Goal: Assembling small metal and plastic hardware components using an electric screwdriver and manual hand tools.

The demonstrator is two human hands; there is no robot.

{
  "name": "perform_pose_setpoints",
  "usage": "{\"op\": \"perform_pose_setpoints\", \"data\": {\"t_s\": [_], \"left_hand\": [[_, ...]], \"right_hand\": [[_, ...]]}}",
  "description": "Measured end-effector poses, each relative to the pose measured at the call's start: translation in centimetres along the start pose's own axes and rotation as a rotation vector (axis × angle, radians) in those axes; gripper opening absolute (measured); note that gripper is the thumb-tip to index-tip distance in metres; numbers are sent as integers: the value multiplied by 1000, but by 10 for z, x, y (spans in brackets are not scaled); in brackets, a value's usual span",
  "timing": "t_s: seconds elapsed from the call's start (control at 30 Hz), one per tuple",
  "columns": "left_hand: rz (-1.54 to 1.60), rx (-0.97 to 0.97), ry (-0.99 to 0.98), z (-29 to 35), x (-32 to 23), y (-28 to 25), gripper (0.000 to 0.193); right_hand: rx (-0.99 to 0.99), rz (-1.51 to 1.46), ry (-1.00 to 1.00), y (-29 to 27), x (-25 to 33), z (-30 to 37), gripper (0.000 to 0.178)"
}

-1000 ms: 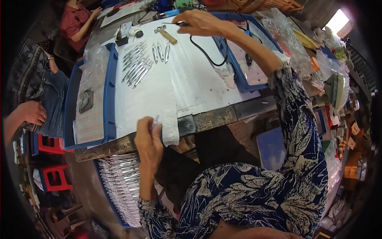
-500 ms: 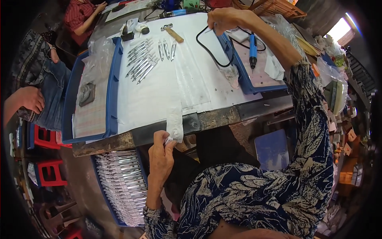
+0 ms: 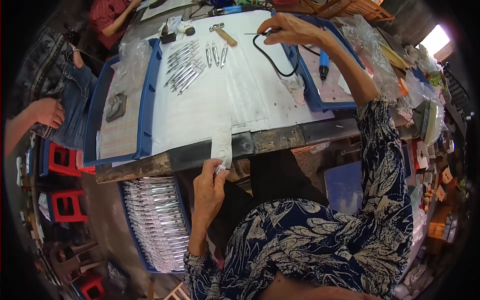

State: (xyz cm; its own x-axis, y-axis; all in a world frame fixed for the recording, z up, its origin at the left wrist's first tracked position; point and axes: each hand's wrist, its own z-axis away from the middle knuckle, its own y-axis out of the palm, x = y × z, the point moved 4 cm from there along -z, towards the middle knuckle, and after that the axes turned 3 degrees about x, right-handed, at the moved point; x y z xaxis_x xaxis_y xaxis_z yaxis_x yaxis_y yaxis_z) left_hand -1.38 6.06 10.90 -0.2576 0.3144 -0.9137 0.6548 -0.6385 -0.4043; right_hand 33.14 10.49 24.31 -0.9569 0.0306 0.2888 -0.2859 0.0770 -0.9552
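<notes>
The white strip looks matt and wrinkled (the slim tools glossy metal).

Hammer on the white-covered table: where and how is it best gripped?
Probably midway along the wooden handle, from above and the right, gripping across its narrow width. The hammer lies with its metal head at the far-left end and the handle slanting toward the person's near right. Slim silver pieces lie close on the near side.

Navy, cream leaf-print top, seemingly black trousers
</notes>
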Motion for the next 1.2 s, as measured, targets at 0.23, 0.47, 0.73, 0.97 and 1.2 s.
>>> {"op": "perform_pose_setpoints", "data": {"t_s": [0.23, 0.47, 0.73, 0.97, 1.2], "left_hand": [[37, 30, -4, -3, -9, 19, 16], [23, 7, 19, -4, 1, 23, 14], [264, -10, -113, -4, 13, 33, 12], [727, -103, -246, 4, 24, 26, 11], [837, -163, -280, 4, 32, 30, 16]], "right_hand": [[86, 49, 1, 25, -10, 19, 38], [132, -153, -132, 25, 17, 20, 32], [181, 5, -297, 82, 68, 53, 35], [236, -956, -97, 142, 64, 137, 37], [535, -1266, 336, 216, 108, 191, 35]]}}
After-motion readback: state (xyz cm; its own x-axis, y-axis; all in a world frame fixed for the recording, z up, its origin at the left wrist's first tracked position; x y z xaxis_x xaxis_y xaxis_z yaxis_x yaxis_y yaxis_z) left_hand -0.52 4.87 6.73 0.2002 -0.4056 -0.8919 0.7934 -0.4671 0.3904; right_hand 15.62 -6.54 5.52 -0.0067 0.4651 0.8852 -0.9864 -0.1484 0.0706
